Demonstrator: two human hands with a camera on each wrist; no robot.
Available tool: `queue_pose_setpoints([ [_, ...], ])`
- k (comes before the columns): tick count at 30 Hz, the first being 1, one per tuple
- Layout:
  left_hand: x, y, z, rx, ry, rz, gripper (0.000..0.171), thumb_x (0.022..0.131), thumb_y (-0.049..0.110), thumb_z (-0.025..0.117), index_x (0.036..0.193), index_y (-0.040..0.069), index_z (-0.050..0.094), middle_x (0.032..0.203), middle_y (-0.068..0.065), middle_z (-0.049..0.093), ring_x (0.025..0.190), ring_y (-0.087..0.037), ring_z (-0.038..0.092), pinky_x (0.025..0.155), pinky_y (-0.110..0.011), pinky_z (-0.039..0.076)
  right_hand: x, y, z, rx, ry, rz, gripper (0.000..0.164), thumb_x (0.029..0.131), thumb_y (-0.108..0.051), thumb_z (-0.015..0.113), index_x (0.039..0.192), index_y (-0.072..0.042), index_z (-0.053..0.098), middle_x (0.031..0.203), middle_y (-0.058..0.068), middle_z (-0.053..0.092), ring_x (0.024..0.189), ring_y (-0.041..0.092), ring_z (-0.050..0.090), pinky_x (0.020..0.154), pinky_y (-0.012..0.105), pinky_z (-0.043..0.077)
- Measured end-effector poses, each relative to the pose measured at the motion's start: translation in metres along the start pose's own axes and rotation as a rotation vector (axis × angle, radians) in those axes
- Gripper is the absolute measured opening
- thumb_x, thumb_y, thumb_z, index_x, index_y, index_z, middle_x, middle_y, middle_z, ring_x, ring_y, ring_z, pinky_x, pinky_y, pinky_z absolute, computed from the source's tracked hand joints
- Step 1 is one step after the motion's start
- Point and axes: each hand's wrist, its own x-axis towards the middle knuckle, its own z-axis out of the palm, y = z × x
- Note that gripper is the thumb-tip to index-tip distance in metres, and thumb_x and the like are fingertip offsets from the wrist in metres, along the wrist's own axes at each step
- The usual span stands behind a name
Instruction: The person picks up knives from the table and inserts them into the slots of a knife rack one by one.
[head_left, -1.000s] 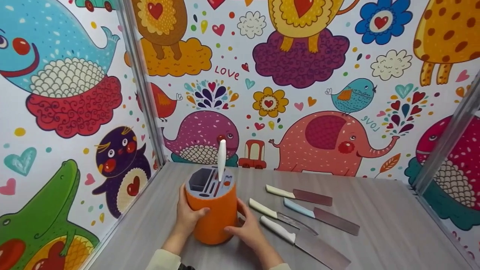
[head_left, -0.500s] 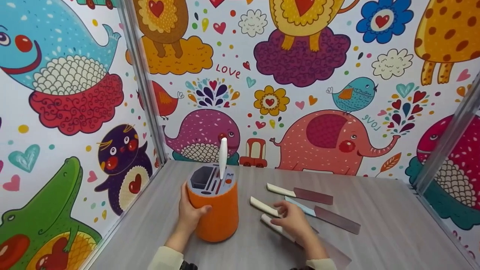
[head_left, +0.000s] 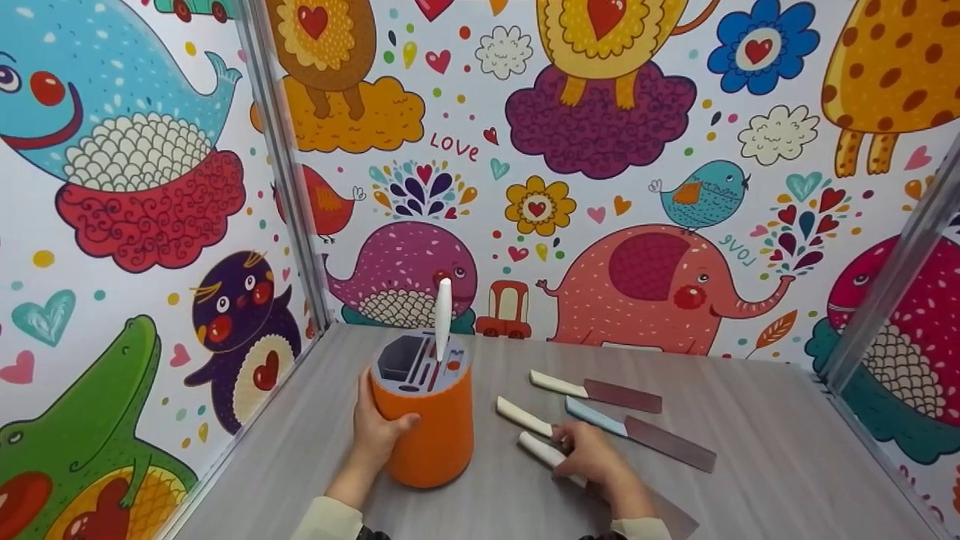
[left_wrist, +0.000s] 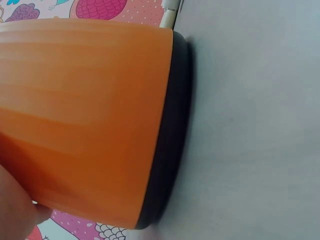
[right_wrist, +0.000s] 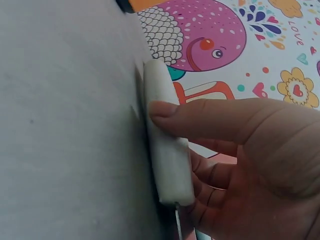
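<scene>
My left hand [head_left: 379,431] grips the orange knife block [head_left: 433,435] at its left side, thumb across the front. The block stands upright on the table with a grey slotted top, and one white-handled knife [head_left: 444,319] sticks up from it. My right hand [head_left: 596,457] holds the white handle of a cleaver [right_wrist: 167,150] lying on the table. In the right wrist view the thumb presses one side of the handle, with fingers curled at the other. Part of the cleaver's blade is hidden under the hand. Just beyond lies a cream-handled knife [head_left: 523,416], its blade mostly covered by the hand.
Behind the right hand lie a blue-handled cleaver [head_left: 645,431] and another cream-handled cleaver [head_left: 596,390], blades toward the right. The grey table [head_left: 780,450] is bounded by cartoon-printed walls [head_left: 525,247] with metal corner posts [head_left: 289,165].
My right hand has left the block, moved right to the knives, and now holds the white-handled cleaver. The left hand keeps its grip on the block.
</scene>
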Motion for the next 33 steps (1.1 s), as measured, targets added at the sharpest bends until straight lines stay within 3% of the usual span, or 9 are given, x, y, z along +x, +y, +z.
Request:
queue_pose_setpoints([
  [4, 0.001, 0.001, 0.001, -0.006, -0.004, -0.024, 0.099, 0.067, 0.018, 0.09, 0.148, 0.021, 0.034, 0.138, -0.004, 0.057, 0.116, -0.009, 0.057, 0.1, -0.015, 0.046, -0.002, -0.005, 0.0, -0.064, -0.003, -0.01, 0.046, 0.055, 0.001, 0.09, 0.091, -0.009, 0.063, 0.079, 0.002, 0.059, 0.071, 0.015, 0.051, 0.061, 0.03, 0.043],
  [13, 0.002, 0.001, 0.0, -0.003, -0.008, -0.001, 0.1, 0.066, 0.015, 0.09, 0.148, 0.019, 0.034, 0.139, -0.005, 0.056, 0.117, -0.01, 0.057, 0.1, -0.014, 0.046, -0.006, -0.023, 0.0, -0.241, -0.014, 0.052, 0.045, 0.054, 0.002, 0.089, 0.091, -0.011, 0.067, 0.077, 0.0, 0.058, 0.069, 0.016, 0.049, 0.06, 0.032, 0.043],
  [18, 0.001, 0.001, -0.002, 0.007, 0.001, -0.004, 0.105, 0.062, 0.011, 0.091, 0.149, 0.008, 0.032, 0.139, -0.014, 0.056, 0.116, -0.013, 0.058, 0.099, -0.012, 0.045, -0.005, -0.025, 0.003, -0.271, -0.03, 0.044, 0.04, 0.058, 0.003, 0.087, 0.09, -0.012, 0.067, 0.074, -0.001, 0.058, 0.067, 0.015, 0.049, 0.058, 0.032, 0.042],
  [21, 0.0, 0.0, -0.002, 0.012, 0.007, -0.001, 0.106, 0.061, 0.008, 0.089, 0.149, 0.002, 0.031, 0.139, -0.019, 0.055, 0.115, -0.015, 0.058, 0.098, -0.012, 0.046, -0.005, -0.029, 0.001, -0.256, -0.016, 0.01, 0.04, 0.058, 0.004, 0.085, 0.091, -0.011, 0.068, 0.076, -0.001, 0.061, 0.069, 0.015, 0.052, 0.059, 0.033, 0.045],
  [28, -0.001, 0.002, -0.002, 0.019, -0.005, -0.015, 0.1, 0.066, 0.014, 0.09, 0.148, 0.017, 0.034, 0.138, -0.004, 0.057, 0.116, -0.006, 0.057, 0.1, -0.013, 0.046, -0.012, -0.052, -0.018, -0.098, 0.036, -0.079, 0.038, 0.062, 0.003, 0.08, 0.097, -0.009, 0.07, 0.08, 0.002, 0.067, 0.072, 0.014, 0.059, 0.06, 0.032, 0.051],
  [33, 0.001, 0.001, -0.002, -0.02, -0.015, 0.035, 0.1, 0.064, 0.014, 0.09, 0.147, 0.016, 0.035, 0.135, -0.006, 0.059, 0.114, -0.011, 0.059, 0.099, -0.016, 0.047, -0.018, -0.069, -0.034, 0.015, 0.079, -0.128, 0.037, 0.068, -0.005, 0.083, 0.102, -0.012, 0.069, 0.084, 0.003, 0.067, 0.075, 0.015, 0.063, 0.064, 0.032, 0.053],
])
